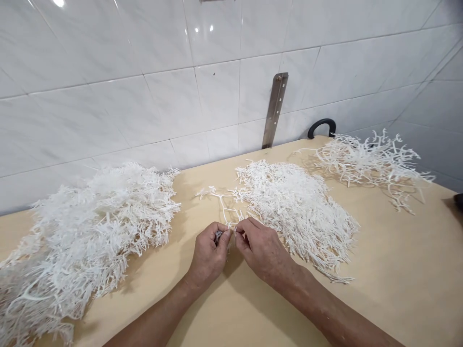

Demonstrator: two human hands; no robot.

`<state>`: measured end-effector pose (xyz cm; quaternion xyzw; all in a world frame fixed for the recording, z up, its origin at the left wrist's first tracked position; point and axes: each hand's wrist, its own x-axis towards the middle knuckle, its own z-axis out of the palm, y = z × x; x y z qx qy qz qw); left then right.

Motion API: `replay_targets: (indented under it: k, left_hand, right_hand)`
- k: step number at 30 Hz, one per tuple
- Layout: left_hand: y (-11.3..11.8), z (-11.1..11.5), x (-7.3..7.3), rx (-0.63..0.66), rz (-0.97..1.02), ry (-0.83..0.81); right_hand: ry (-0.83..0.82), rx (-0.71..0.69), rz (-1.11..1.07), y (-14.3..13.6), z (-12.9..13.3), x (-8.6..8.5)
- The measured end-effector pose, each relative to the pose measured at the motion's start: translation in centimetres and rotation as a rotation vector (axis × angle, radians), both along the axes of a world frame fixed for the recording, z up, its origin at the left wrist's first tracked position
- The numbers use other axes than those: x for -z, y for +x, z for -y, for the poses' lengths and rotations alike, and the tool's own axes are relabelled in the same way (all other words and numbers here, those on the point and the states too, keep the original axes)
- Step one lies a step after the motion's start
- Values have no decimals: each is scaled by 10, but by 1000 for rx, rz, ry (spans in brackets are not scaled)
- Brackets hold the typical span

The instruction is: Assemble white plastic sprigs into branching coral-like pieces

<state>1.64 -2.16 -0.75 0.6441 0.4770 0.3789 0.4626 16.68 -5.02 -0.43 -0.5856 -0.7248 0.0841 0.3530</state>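
My left hand (209,250) is closed, thumb and forefinger pinching the lower part of a white branched artificial twig (222,205). A small bundle of thin greyish strands (218,236) shows inside the same fist. Close beside it, my right hand (263,246) is closed too, its fingertips pinched at the twig's base; the exact grip point is hidden by the fingers. The twig's forked tips point away from me over the table. Just right of the twig lies a dense heap of thin white twig pieces (296,212), near my right knuckles.
A large fluffy heap of white artificial branches (104,226) covers the left of the wooden table (408,270). Looser, bare-looking white branches (369,161) lie at the back right. Behind stand a metal bracket (275,111), a black curved handle (321,126) and a tiled wall (162,101).
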Motion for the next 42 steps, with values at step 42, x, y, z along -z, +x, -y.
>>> replay_targets:
  k: [42]
  left_hand:
    - [-2,-2,4,-67,99,-40]
  right_hand:
    - [-205,16,-117,2,0,0]
